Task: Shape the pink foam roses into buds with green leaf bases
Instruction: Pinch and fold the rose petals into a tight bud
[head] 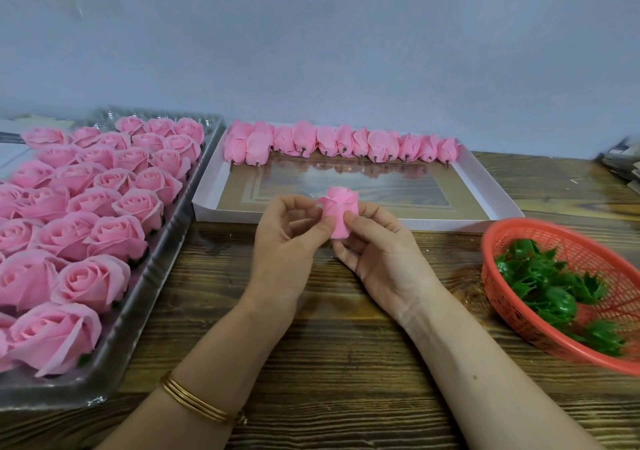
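Presently the pink foam rose [338, 215] is held above the wooden table [329, 363], just before the white box [433, 223]. Both hands clamp it: the left hand [287, 241] pinches its left flank, and the right hand [377, 252] lays a thumb across its front.

Risk: uneven squeezing may crease or tear the thin petals. One upper-left petal flares loose and could spring out.

Containers:
- The clear plastic tray [162, 259], left, is packed with open roses [117, 238].
- The white box holds finished buds [339, 143] along its far wall.
- The red basket [588, 252], right, holds green leaf bases [547, 283].
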Action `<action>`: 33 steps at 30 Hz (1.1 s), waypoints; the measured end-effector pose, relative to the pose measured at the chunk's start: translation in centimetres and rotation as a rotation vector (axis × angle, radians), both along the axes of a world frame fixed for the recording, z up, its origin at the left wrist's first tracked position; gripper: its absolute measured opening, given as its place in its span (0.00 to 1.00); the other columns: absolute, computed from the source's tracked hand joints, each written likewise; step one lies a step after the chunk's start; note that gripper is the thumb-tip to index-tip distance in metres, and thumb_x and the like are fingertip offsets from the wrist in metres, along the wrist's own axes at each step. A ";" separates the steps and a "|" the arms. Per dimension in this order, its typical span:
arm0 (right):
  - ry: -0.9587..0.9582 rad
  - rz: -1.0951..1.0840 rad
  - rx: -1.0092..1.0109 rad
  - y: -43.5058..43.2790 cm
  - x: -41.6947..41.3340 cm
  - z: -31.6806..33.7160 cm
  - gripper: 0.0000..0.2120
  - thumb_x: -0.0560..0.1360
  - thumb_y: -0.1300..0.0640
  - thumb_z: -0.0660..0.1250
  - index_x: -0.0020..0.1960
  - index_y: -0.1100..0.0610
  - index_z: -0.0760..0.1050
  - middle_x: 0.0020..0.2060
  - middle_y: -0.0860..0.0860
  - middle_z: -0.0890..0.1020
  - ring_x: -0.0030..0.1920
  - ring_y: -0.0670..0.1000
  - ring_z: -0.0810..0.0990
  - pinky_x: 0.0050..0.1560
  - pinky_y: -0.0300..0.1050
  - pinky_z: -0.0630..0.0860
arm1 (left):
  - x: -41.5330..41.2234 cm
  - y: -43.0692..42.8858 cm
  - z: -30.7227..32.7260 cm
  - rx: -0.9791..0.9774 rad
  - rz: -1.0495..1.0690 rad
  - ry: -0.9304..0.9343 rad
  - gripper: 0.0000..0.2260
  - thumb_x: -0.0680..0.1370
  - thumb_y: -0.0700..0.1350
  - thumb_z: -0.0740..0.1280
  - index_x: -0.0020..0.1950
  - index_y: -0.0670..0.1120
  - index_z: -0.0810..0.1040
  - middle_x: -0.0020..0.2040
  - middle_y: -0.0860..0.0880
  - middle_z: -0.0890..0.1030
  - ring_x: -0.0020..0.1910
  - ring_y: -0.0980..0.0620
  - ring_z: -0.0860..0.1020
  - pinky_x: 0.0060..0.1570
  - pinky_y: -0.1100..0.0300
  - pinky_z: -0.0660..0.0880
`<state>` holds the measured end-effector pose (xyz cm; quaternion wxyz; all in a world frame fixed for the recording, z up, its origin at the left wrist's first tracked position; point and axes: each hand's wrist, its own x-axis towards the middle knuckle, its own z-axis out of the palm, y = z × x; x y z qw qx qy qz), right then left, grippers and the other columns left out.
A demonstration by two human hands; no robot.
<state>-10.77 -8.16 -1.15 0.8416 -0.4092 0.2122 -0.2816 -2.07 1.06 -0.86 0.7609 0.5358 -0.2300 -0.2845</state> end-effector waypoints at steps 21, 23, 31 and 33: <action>-0.023 0.101 0.000 0.2 0.2 -0.4 0.07 0.67 0.64 0.69 0.44 0.59 0.76 0.44 0.59 0.84 0.46 0.55 0.83 0.53 0.50 0.79 | 0.3 0.2 0.1 0.056 -0.396 -0.040 0.24 0.69 0.51 0.74 0.59 0.38 0.79 0.55 0.38 0.83 0.58 0.42 0.81 0.65 0.47 0.74; -0.020 0.152 -0.016 0.3 0.0 -0.1 0.07 0.69 0.64 0.69 0.47 0.62 0.79 0.45 0.61 0.83 0.47 0.56 0.82 0.56 0.50 0.77 | 0.4 0.2 0.1 0.041 -0.407 -0.067 0.24 0.68 0.51 0.74 0.59 0.38 0.79 0.54 0.41 0.84 0.55 0.46 0.82 0.61 0.52 0.77; 0.019 0.224 0.006 0.6 -0.2 0.7 0.34 0.68 0.63 0.66 0.68 0.77 0.61 0.53 0.66 0.78 0.51 0.59 0.78 0.60 0.51 0.72 | 0.7 0.5 0.3 0.005 -0.511 -0.097 0.10 0.70 0.47 0.72 0.48 0.43 0.81 0.47 0.47 0.83 0.50 0.52 0.81 0.53 0.59 0.77; 0.023 0.213 0.023 0.7 -0.2 0.9 0.35 0.68 0.63 0.66 0.70 0.76 0.59 0.56 0.67 0.76 0.52 0.59 0.78 0.60 0.52 0.72 | 0.7 0.6 0.3 -0.006 -0.533 -0.107 0.08 0.70 0.46 0.70 0.45 0.43 0.80 0.45 0.49 0.83 0.49 0.53 0.81 0.51 0.61 0.77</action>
